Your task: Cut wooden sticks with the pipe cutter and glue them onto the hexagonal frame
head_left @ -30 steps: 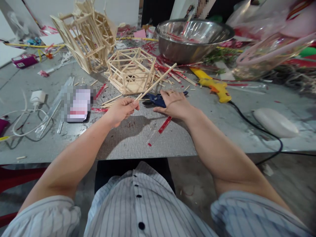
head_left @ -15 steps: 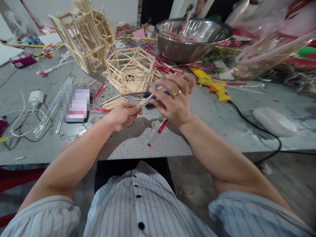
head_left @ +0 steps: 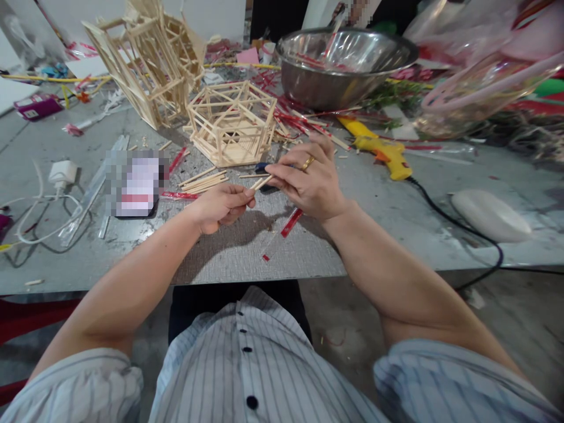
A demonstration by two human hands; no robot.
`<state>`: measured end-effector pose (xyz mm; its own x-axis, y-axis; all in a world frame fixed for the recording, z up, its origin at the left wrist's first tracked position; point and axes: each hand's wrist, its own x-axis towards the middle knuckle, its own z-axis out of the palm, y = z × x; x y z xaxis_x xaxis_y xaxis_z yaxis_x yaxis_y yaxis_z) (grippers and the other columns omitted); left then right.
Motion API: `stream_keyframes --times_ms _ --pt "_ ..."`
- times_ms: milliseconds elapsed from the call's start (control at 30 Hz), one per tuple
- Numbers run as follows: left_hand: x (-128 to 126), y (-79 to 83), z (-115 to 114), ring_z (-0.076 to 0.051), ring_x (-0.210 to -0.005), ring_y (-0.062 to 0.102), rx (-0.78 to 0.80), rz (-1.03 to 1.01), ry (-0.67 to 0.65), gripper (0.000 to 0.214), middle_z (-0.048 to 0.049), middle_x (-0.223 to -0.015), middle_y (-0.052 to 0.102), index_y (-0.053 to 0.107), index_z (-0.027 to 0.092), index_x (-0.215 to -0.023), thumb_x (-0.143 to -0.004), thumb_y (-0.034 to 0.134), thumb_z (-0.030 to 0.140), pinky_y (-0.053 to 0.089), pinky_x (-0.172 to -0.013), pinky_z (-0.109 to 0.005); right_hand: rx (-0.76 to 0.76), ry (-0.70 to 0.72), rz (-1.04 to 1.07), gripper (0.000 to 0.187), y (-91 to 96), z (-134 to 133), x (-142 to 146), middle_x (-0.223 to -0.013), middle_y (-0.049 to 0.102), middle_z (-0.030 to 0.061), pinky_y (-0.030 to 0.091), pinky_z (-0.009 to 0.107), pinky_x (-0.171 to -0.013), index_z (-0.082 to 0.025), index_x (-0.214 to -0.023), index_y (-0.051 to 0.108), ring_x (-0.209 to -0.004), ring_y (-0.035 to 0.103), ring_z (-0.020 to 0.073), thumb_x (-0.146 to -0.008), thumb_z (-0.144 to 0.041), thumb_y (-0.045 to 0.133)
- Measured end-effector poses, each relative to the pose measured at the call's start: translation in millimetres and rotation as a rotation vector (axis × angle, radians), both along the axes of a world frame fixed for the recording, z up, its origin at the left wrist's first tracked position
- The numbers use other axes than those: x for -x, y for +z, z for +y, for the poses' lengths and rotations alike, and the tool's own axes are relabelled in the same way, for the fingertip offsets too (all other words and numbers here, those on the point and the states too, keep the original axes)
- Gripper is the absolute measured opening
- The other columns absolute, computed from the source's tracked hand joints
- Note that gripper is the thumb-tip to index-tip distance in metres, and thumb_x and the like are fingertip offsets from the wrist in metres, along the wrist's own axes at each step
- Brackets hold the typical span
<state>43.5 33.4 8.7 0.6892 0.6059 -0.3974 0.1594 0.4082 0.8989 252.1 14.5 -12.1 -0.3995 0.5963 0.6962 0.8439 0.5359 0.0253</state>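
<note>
Thin wooden sticks [head_left: 261, 182] stretch between my two hands above the table's front part; how many there are I cannot tell. My left hand [head_left: 227, 205] pinches their near end between thumb and fingers. At the far end, the thumb and fingers of my right hand [head_left: 308, 179], with a ring on one finger, are closed on them. Just behind lies a dark blue tool [head_left: 263, 168], partly hidden by my right hand. A small pile of loose sticks [head_left: 205, 181] rests beyond my left hand. Past it stands a low hexagonal stick frame [head_left: 233, 126].
A taller stick structure [head_left: 150, 76] leans at the back left. Behind my right hand are a metal bowl [head_left: 326, 88] and a yellow glue gun [head_left: 383, 150] with a black cord. A phone [head_left: 140, 185], a white charger [head_left: 64, 175] and red-and-clear plastic strips [head_left: 291, 223] lie around.
My right hand's raised, spread fingers have come down and closed on the far end of the sticks. My left hand keeps its pinch in nearly the same place.
</note>
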Motion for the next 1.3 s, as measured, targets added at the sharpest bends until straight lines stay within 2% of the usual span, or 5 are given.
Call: stream_keyframes --times_ms 200,367,667,1033,1300 --pt "0 -0.9 0 -0.001 -0.032 0.015 -0.008 0.010 0.003 0.030 0.0095 -0.041 0.025 0.052 0.016 -0.066 -0.088 0.056 0.036 0.005 -0.035 -0.019 0.174 -0.040 -0.009 0.028 1.8 -3 -1 -0.096 0.064 0.0045 0.033 0.051 -0.096 -0.033 -0.101 0.066 -0.101 0.053 0.0255 -0.092 -0.044 0.042" --pt "-1 -0.1 -1 -0.001 -0.031 0.014 -0.017 0.039 0.013 0.032 0.0098 -0.040 0.024 0.051 0.015 -0.065 -0.091 0.053 0.034 0.005 -0.035 -0.019 0.156 -0.053 -0.023 0.032 1.0 -5 0 -0.092 0.064 0.0051 0.035 0.048 -0.092 -0.030 -0.095 0.068 -0.096 0.054 0.0250 -0.092 -0.045 0.040" --pt "-3 -1.4 -3 -0.001 -0.030 0.013 -0.051 0.042 0.049 0.033 0.0106 -0.037 0.023 0.051 0.016 -0.064 -0.090 0.054 0.036 0.006 -0.034 -0.019 0.102 -0.096 -0.018 0.032 -1.9 -7 2 -0.088 0.066 0.0047 0.037 0.049 -0.088 -0.030 -0.092 0.068 -0.090 0.056 0.0251 -0.092 -0.046 0.040" --pt "-5 -5.0 -5 -0.002 -0.029 0.014 -0.086 0.014 0.116 0.034 0.0095 -0.034 0.024 0.052 0.015 -0.062 -0.092 0.049 0.030 0.005 -0.036 -0.022 0.111 -0.152 -0.024 0.035 0.1 -10 6 -0.083 0.066 0.0060 0.038 0.048 -0.085 -0.026 -0.085 0.067 -0.087 0.057 0.0246 -0.094 -0.044 0.038" --pt "-9 0.4 -9 -0.001 -0.027 0.014 -0.081 0.040 0.156 0.034 0.0103 -0.032 0.024 0.049 0.015 -0.062 -0.094 0.046 0.027 0.006 -0.034 -0.020 0.159 -0.194 -0.013 0.038 3.6 -15 8 -0.087 0.067 0.0054 0.036 0.051 -0.087 -0.031 -0.088 0.065 -0.091 0.056 0.0257 -0.094 -0.051 0.033"
